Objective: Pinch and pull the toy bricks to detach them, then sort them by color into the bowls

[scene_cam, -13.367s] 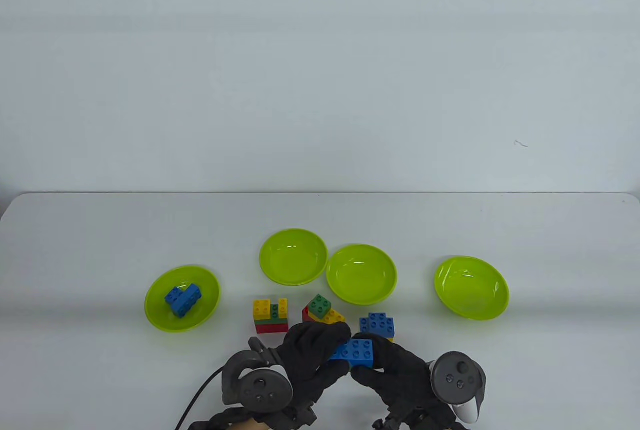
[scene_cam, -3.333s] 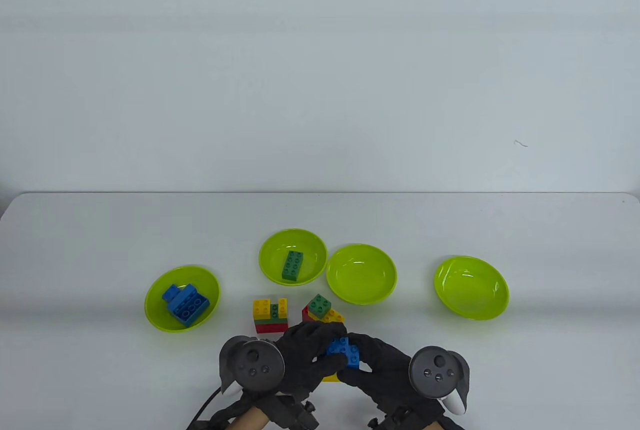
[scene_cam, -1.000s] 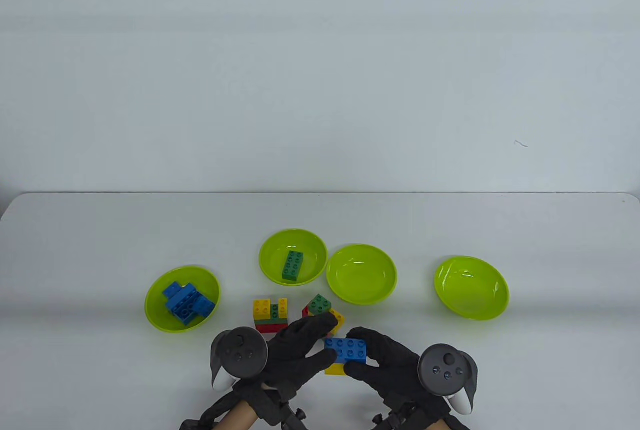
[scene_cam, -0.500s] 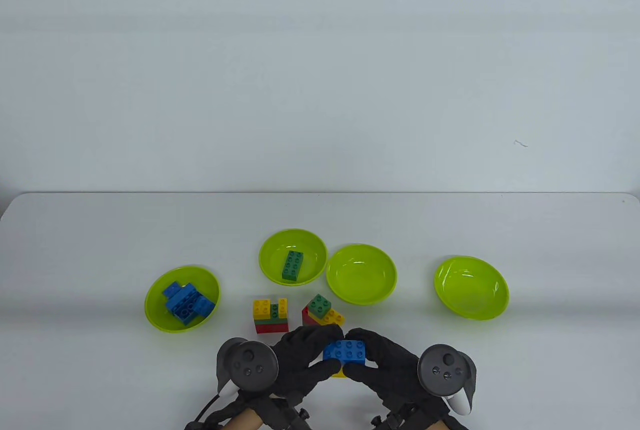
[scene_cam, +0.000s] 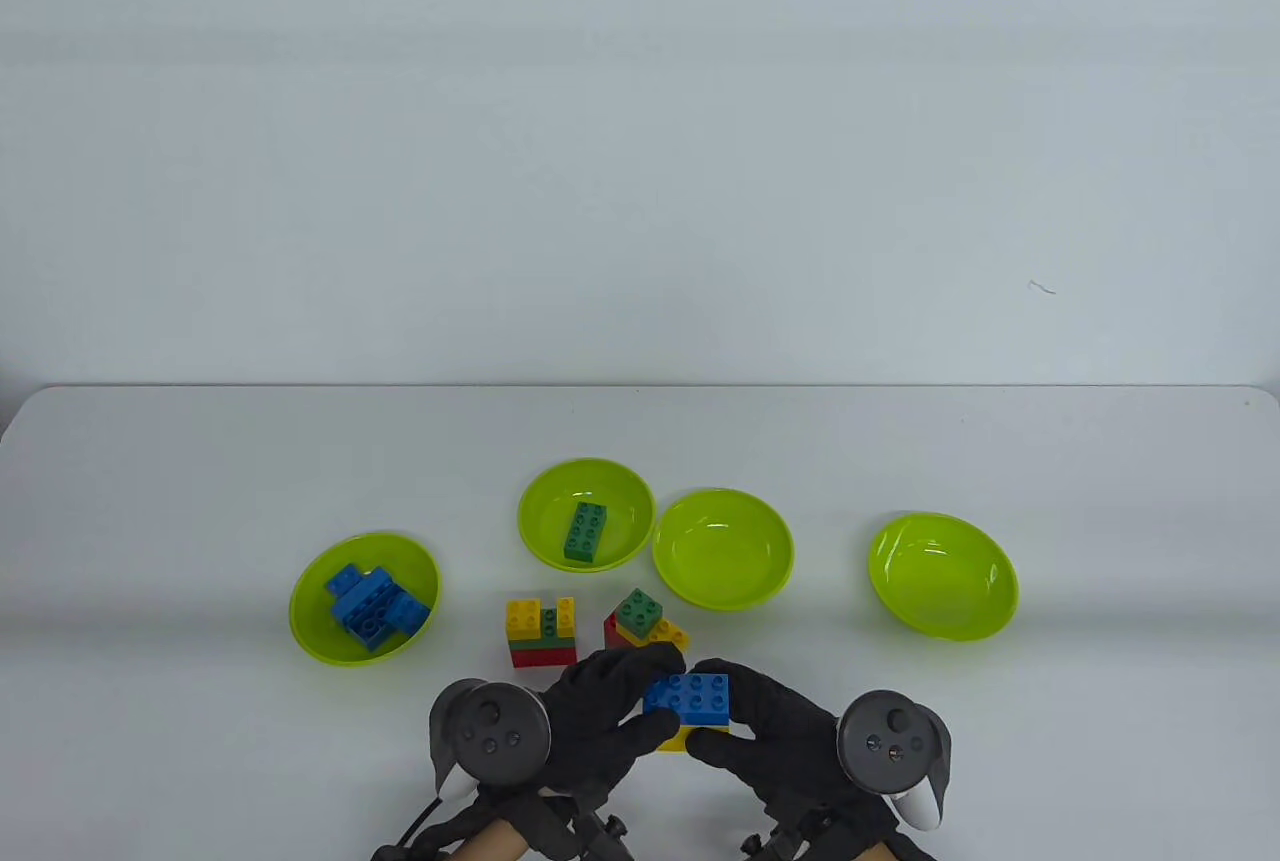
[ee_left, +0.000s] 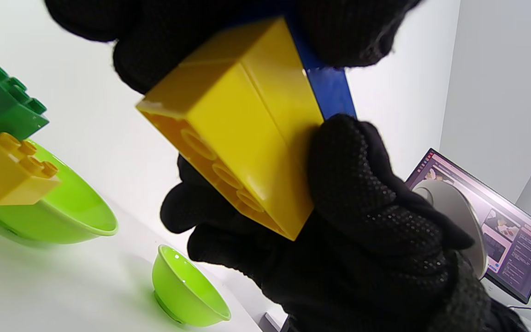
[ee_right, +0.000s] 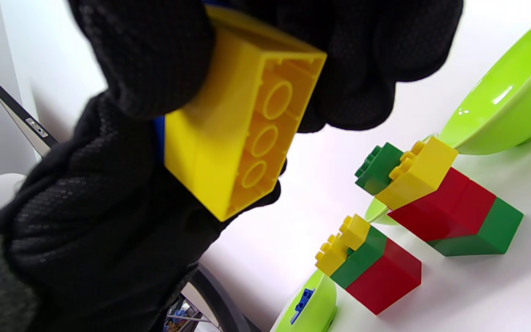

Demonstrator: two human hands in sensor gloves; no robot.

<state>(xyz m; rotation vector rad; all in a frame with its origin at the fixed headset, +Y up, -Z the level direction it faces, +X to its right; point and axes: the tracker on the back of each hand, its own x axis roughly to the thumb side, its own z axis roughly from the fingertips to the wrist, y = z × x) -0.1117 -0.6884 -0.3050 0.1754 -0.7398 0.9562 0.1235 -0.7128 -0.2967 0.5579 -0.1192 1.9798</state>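
Note:
Near the table's front edge both hands hold one stack: a blue brick [scene_cam: 688, 698] on a yellow brick [scene_cam: 681, 738]. My left hand [scene_cam: 610, 706] grips its left end, my right hand [scene_cam: 760, 721] its right end. The wrist views show the yellow brick [ee_left: 242, 133] [ee_right: 238, 133] from below, with black gloved fingers curled round it. Two brick stacks stand behind the hands: a yellow, green and red stack [scene_cam: 541, 633] and a green, yellow and red stack [scene_cam: 642, 621]. The far-left bowl [scene_cam: 310, 636] holds several blue bricks [scene_cam: 372, 606]. One green brick [scene_cam: 585, 531] lies in the second bowl [scene_cam: 545, 486].
Two more lime-green bowls hold nothing: one [scene_cam: 722, 549] right of centre, one [scene_cam: 942, 576] at the far right. The table's far edge [scene_cam: 640, 388] runs behind the bowls. A monitor [ee_left: 500, 230] shows in the left wrist view's background.
A second ago my left hand was open beside the stack; it has since closed on the stack's left end. The blue and yellow stack has tilted slightly.

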